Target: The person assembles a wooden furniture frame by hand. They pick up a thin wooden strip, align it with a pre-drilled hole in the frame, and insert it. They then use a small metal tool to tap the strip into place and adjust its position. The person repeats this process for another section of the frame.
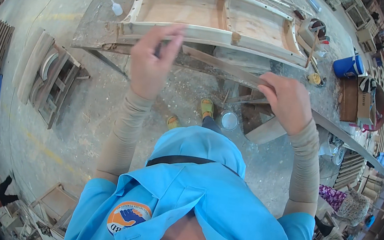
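My right hand (285, 101) is closed round a long thin wooden strip (225, 66), its fingers wrapped over the top edge. The strip slants across the front of the workbench, and a long grey length (356, 144) beyond my hand appears to be the same piece. My left hand (154, 59) is raised near the strip's left end, with fingers and thumb apart and nothing visible between them. Behind both hands, a pale wooden frame (203, 35) with two panels and a middle crosspiece lies on the workbench (96, 20). Small dark holes dot its rails.
A white squeeze bottle (116, 8) lies at the bench's left. Toward the right are a blue container (348, 67), a small yellow-topped pot (314, 78) and a cardboard box (365, 108). A round tin (229, 120) sits on the floor. Wooden parts (55, 75) stand at left.
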The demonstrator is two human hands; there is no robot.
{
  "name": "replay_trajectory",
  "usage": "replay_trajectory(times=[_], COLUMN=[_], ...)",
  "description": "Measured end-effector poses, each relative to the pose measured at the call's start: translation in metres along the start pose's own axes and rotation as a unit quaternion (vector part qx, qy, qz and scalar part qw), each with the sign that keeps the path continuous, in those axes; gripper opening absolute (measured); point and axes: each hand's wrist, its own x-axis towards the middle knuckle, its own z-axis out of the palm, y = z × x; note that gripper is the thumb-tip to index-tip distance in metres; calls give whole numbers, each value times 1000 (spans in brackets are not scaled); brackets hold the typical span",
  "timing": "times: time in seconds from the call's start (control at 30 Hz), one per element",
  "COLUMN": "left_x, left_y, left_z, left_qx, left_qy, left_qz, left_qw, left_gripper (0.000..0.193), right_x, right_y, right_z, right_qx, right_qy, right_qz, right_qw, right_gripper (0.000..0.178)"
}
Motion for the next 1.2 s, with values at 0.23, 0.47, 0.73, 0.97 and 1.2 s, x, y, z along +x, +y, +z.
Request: replay_trajectory(times=[0.23,0.47,0.73,0.97,1.2], left_x=[-29,-45,-31,2,37], left_y=[0,0,5,11,17], left_z=[45,62,75,70,106], left_qx=[46,121,130,174,243], left_qy=[-209,-149,-125,-48,-41], left_qz=[94,66,75,113,158], left_qw=[972,979,981,977,956], left_gripper=[22,16,17,19,17], right_x=[3,-6,6,37,61], right_y=[-13,-9,-3,36,63], right_z=[35,42,50,22,34], right_qx=[-65,-62,-60,-36,81], right_qy=[2,-68,-7,-65,48], right_qz=[-39,10,35,-43,-45], right_qw=[997,996,998,996,995], right_gripper=[11,14,15,18,20])
